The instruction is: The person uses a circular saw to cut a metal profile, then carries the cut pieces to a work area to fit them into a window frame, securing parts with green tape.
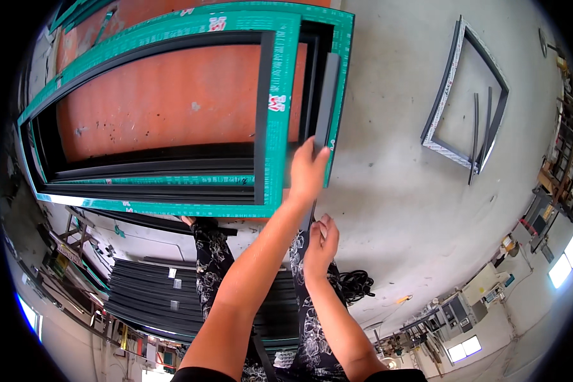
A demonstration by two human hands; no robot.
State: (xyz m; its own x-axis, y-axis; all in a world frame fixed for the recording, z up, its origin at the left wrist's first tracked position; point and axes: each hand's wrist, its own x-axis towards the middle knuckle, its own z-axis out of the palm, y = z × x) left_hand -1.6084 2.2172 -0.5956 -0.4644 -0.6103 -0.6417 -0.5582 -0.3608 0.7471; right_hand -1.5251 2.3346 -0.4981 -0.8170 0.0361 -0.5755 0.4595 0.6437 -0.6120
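A long dark grey strip (330, 89) lies along the right side of a window frame wrapped in green film (277, 114). The frame rests on an orange table top (165, 102). My left hand (309, 170) reaches forward and grips the strip near the frame's right corner. My right hand (321, 240) is closer to me, with its fingers closed on the lower part of the same strip. The strip's lower end passes down between my forearms and my patterned trousers (210, 267).
A smaller frame (449, 83) with loose black strips lies on the concrete floor at the right. A stack of black profiles (153, 293) sits at the lower left. A black coil (356, 283) lies by my leg. Machines and benches (471, 305) stand at the lower right.
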